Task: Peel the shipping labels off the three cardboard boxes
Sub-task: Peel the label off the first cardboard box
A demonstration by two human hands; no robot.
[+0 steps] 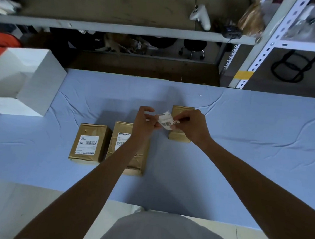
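Peeled label held above the bench. The left hand [145, 122] and right hand [193, 125] pinch a crumpled white barcode label [165, 121] between curled fingers [182, 118], over the right brown cardboard box [178, 135]. The left brown cardboard box [91, 129] and the middle brown cardboard box [135, 162] lie side by side on the blue cloth-covered bench [243, 153]. Each bears a white shipping label [87, 145], the middle one's [122, 140] partly hidden by the left forearm.
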